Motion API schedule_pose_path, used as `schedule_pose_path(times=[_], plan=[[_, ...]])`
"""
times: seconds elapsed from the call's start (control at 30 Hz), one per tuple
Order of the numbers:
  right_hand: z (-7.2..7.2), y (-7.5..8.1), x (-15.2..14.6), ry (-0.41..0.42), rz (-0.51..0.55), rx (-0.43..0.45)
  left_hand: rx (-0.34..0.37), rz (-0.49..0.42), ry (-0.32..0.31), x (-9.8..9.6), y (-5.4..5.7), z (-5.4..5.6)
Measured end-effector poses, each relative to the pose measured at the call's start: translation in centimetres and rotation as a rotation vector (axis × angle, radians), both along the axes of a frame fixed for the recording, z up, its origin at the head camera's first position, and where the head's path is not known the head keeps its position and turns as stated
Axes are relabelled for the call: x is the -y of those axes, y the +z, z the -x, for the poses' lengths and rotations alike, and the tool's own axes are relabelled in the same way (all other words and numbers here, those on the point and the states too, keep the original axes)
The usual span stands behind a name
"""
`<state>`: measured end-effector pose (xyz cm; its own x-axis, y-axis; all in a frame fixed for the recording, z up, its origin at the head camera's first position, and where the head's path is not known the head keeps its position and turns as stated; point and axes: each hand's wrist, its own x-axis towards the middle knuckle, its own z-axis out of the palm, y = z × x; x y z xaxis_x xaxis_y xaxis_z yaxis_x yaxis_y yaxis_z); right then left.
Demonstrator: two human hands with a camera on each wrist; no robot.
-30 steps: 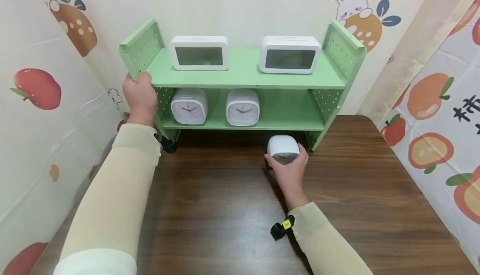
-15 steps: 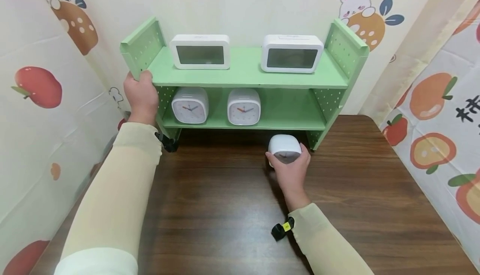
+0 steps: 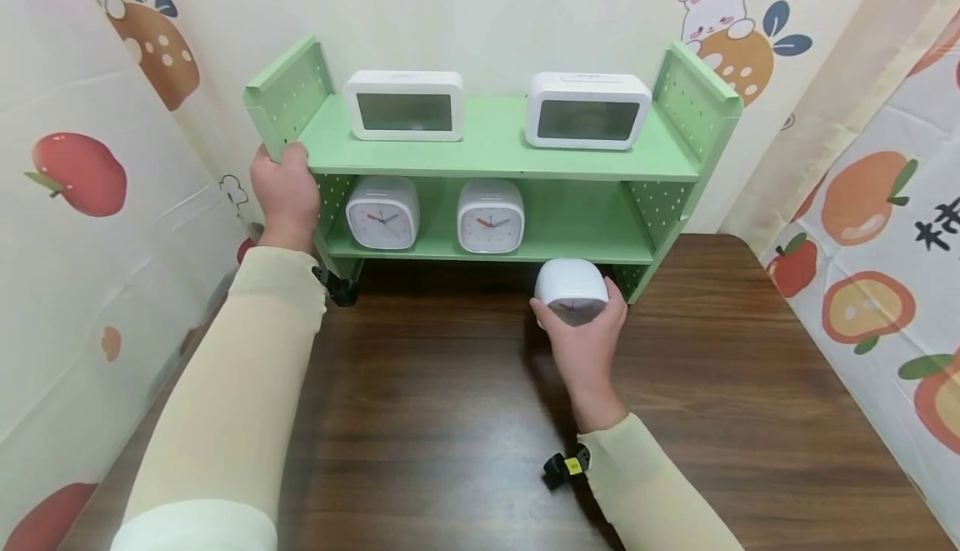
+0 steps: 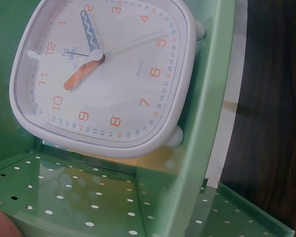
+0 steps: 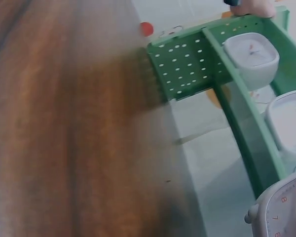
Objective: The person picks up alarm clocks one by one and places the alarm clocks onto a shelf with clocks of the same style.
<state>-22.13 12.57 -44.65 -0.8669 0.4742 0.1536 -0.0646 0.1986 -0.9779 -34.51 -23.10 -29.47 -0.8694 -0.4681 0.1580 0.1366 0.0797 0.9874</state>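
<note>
My left hand (image 3: 285, 201) grips the left side panel of a green two-tier shelf (image 3: 495, 159), just below the upper board. In my right hand (image 3: 588, 347) is a white square alarm clock (image 3: 572, 280), held by its sides between thumb and fingers in front of the lower board's right part. Its dial tilts towards me, partly covered by the hand. Two matching alarm clocks stand on the lower board, one at the left (image 3: 382, 213) and one near the middle (image 3: 491, 216). In the left wrist view a clock's dial (image 4: 123, 89) with orange numerals fills much of the frame.
Two white digital clocks, a left one (image 3: 405, 107) and a right one (image 3: 588, 111), stand on the upper board. The shelf rests on a dark wooden table (image 3: 435, 418) against a fruit-printed backdrop (image 3: 487, 9). Perforated side panels (image 3: 697, 109) bound both boards.
My right hand has lifted the alarm clock slightly, up towards the lower board's front edge. My left hand keeps its grip on the side panel.
</note>
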Motion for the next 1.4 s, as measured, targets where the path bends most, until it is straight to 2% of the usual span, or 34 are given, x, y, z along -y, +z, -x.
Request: schedule_pose_path(times=[0.23, 0.47, 0.7, 1.0, 1.4], plan=[[-0.3, 1.9, -0.3, -0.008, 0.005, -0.033, -0.015, 0.005, 0.006, 0.1, -0.1, 0.0], [0.0, 3.1, -0.8, 0.002, 0.008, -0.054, -0.006, 0.013, -0.003, -0.2, 0.0, -0.1], [0.4, 5.0, -1.3, 0.011, 0.008, -0.074, -0.018, 0.009, 0.0, -0.1, -0.1, 0.2], [1.5, 6.6, -1.2, 0.028, -0.02, -0.086, -0.015, 0.003, -0.002, 0.0, -0.2, 0.3], [3.9, 8.0, -1.6, 0.061, -0.067, -0.051, -0.033, 0.012, 0.006, 0.1, -0.4, 0.4]])
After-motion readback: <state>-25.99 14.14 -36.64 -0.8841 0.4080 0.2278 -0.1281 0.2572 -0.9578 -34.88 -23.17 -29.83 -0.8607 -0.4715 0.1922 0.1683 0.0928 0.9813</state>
